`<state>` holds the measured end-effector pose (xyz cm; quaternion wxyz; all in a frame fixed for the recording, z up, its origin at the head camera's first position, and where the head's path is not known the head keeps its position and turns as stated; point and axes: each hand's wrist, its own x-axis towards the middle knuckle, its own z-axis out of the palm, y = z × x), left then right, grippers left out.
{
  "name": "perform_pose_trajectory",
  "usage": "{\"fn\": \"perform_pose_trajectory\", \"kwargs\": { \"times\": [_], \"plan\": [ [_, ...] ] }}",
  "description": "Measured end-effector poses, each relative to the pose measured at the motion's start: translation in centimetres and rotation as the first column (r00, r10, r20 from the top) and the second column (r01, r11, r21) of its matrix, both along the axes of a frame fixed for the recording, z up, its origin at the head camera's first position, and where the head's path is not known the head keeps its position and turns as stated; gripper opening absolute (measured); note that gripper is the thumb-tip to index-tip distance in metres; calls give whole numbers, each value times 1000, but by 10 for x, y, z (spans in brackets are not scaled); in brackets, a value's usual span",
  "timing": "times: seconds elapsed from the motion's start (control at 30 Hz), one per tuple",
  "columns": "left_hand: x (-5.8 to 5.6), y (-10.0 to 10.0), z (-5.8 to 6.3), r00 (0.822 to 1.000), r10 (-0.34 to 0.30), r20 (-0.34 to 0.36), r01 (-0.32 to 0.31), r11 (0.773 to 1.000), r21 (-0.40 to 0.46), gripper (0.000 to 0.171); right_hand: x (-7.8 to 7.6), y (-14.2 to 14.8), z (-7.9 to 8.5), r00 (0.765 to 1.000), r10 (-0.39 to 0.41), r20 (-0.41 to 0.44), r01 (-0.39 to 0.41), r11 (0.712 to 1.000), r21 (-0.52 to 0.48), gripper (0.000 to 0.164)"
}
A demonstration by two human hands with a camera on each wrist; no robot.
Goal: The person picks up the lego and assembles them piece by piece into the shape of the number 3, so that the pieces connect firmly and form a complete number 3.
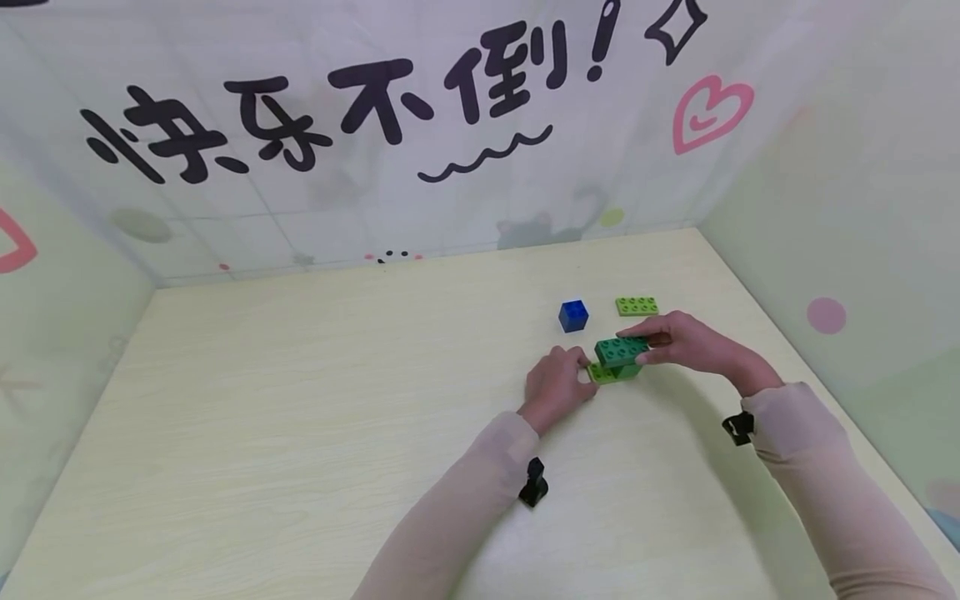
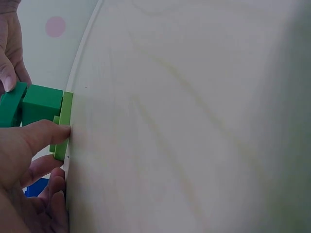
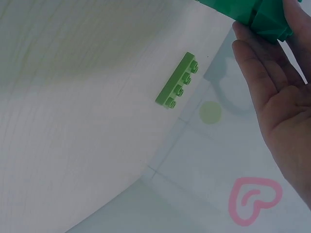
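My left hand (image 1: 553,388) pinches the end of a light green studded plate (image 2: 65,119) between thumb and fingers, low at the table. On that plate's other end stands a green block (image 2: 43,104). Above the block, my right hand (image 1: 692,342) grips a dark green studded brick (image 1: 618,352) by its right end, thumb on the near side and fingers behind. In the left wrist view this brick lies slightly tilted against the block; whether they are joined I cannot tell. The right wrist view shows only part of the green pieces, at the top edge.
Behind the hands are a blue brick (image 1: 573,316) and, farther right, another light green studded plate (image 1: 637,307), both lying on the pale wooden table (image 1: 300,433). A printed cloth wall (image 1: 360,200) rises at the back, with side walls left and right.
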<state>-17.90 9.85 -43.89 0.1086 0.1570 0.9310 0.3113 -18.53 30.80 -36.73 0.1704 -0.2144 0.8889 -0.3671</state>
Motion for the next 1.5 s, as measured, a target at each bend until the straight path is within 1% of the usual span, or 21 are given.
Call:
{"fn": "perform_pose_trajectory", "kwargs": {
  "times": [0.13, 0.23, 0.43, 0.6, 0.83, 1.1, 1.2, 1.33, 1.5],
  "plan": [
    [0, 0, -1, 1000, -2, 1, 2, 1000, -6, 34, -1, -2, -1, 1000, 21, -22, -20, 1000, 17, 39],
    [-1, 1, -2, 1000, -2, -1, 2, 1000, -6, 34, -2, -2, -3, 999, 23, -47, -21, 999, 28, 39],
    [-1, 1, -2, 1000, -4, -2, 4, 1000, 5, 34, -1, 0, -8, 999, -21, -25, 21, 1000, 7, 41],
    [-1, 1, -1, 1000, -5, 0, 5, 1000, 8, 34, -2, 2, -9, 999, 0, -33, -1, 1000, -8, 40],
    [-1, 2, -1, 1000, -10, 2, 10, 1000, 7, 34, -2, 4, -8, 1000, -7, 19, 7, 999, -33, 42],
    [-3, 2, -2, 1000, -5, -1, 5, 1000, -3, 35, -5, 5, -10, 999, -7, 45, 8, 999, -32, 43],
    [-4, 1, -1, 1000, -7, 2, 7, 1000, -5, 35, -8, 6, -12, 997, 7, 76, -3, 999, -54, 44],
    [-4, 1, 0, 1000, -6, 5, 6, 1000, -9, 35, -12, 6, -8, 994, 48, 101, -41, 997, -67, 43],
    [-3, 1, 0, 1000, -10, 2, 10, 1000, -14, 34, -15, 6, -5, 989, 79, 126, -71, 995, -71, 41]
  ]
}}
